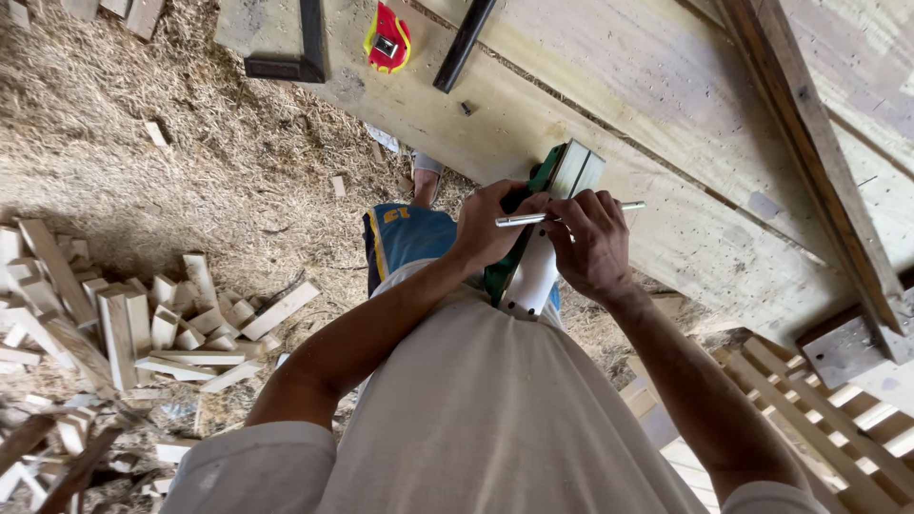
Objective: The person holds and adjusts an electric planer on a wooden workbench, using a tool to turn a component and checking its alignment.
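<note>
**Both hands on a green-and-white power tool at bench edge**

Left hand (490, 227) grips the green-and-white power tool (526, 262) from the left side, fingers curled round its body, thumb up near a thin silver rod (562, 213) that lies across the top. Right hand (592, 243) sits on the tool's right side, fingers bent & pressed together over the rod; looks like fingertips pinch it, exact contact hard to tell. Tool is held against person's belly, its far end w/ a pale wooden block (577, 169) touching the near edge of the plywood bench (619, 86).

On bench, far left: red-yellow tape measure (387, 38), black steel square (295, 57), black bar (465, 43). A long wooden strip (809, 143) runs along the bench at right. Floor left: straw-like shavings (190, 143) & a heap of small wood offcuts (143, 324). Near right: slatted wooden frame (819, 419). Person wears a pale shirt & blue shorts (405, 238).
</note>
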